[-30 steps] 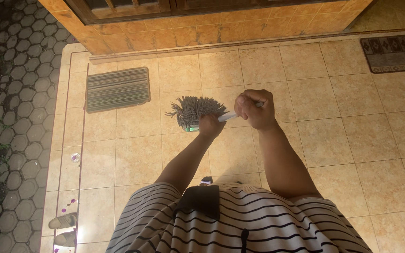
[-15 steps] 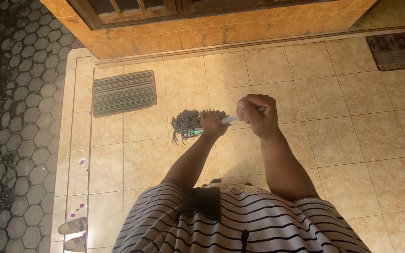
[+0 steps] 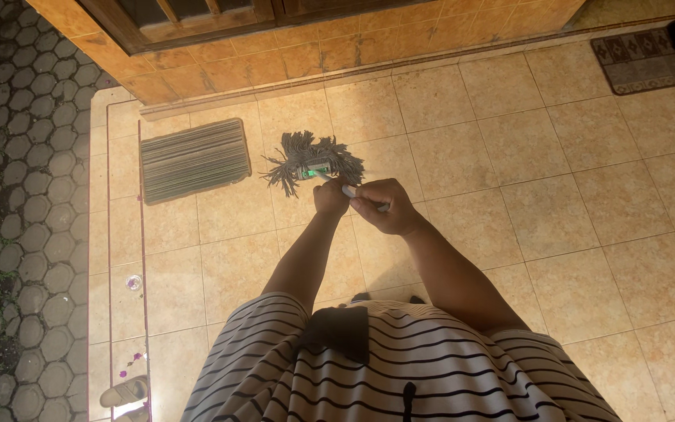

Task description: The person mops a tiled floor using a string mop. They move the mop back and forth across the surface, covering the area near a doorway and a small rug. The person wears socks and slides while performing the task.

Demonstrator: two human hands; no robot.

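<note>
Mop: soft stringy head, looks light, probably floppy; lies on tiled floor near striped mat.
Handle: stiff, best grip point.
Left hand: fingers wrapped round handle.
Right hand: same, just behind.

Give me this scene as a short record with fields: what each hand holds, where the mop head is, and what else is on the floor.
left hand: gripped around the mop handle, lower on it, nearer the head
right hand: closed on the same handle, just above the left
mop head: grey strings spread on the tiled floor, ahead of the hands
striped mat: left of the mop head, apart from it
patterned mat: far right, by the wall
sandal: bottom left, at the tile edge
</note>
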